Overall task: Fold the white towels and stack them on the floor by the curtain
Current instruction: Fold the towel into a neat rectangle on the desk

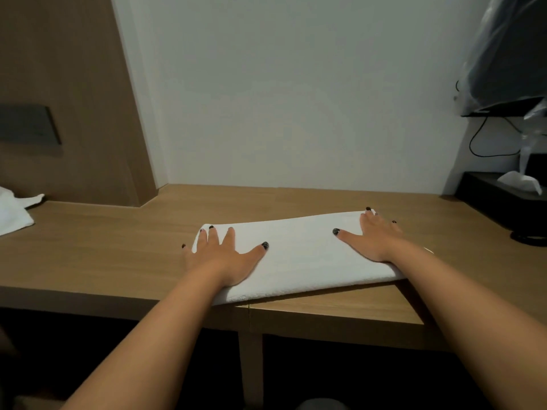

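The left hand [220, 255] is laid flat on the left end of a folded white towel [299, 255], its fingers straight and spread, the thumb pointed toward the middle. The right hand [376, 236] is pressed flat on the right end in the same way, fingers spread, nothing gripped. The towel is seen as a long folded band lying slightly askew on a wooden worktop [118, 241], its near left corner reaching the front edge, just by a seam in the board. A second white cloth [13, 213] is left crumpled at the far left of the worktop, well apart from the towel. The surface is backed by a plain pale wall [281, 99], and a wood panel [68, 93] with a grey plate [28, 125] is set at the left. At the right, a dark box [503, 199] with a white tissue [521, 182] is placed, under a black cable [479, 143] and an object wrapped in clear plastic [509, 54].
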`<move>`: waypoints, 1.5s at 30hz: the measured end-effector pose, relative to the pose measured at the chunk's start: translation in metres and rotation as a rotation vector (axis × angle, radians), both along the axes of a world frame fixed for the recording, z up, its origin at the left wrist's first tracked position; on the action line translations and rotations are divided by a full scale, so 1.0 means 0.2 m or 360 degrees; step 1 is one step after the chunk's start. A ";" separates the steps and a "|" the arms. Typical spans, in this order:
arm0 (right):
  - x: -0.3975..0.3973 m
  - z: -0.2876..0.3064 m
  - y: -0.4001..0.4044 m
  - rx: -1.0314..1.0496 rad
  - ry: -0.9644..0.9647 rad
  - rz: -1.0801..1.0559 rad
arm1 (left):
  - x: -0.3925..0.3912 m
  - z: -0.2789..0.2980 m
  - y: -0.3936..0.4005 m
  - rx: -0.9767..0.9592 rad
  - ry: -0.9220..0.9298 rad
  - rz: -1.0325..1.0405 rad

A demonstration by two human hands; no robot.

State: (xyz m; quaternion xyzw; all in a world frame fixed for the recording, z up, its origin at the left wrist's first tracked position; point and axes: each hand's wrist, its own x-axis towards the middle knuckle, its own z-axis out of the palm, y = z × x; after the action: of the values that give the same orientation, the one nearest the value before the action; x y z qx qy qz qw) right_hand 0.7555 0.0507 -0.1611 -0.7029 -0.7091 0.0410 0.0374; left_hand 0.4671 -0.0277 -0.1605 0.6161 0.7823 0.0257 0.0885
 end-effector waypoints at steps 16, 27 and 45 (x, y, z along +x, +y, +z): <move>-0.49 -0.05 -0.41 0.0028 0.0024 0.0372 | 0.20 -0.05 -0.19 0.0261 0.0175 -0.0332; 0.10 -0.04 -0.38 0.0197 -0.0113 0.0107 | 0.12 -0.06 -0.21 0.0217 0.0101 -0.0251; -0.41 0.00 -0.06 -0.0087 0.0084 0.0799 | 0.05 -0.02 0.15 0.0120 0.0150 -0.0512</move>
State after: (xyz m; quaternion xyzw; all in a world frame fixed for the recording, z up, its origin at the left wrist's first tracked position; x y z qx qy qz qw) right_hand 0.6744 0.0386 -0.1620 -0.5043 -0.8588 0.0866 0.0255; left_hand 0.4769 0.0023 -0.1637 0.7366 0.6754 0.0117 0.0315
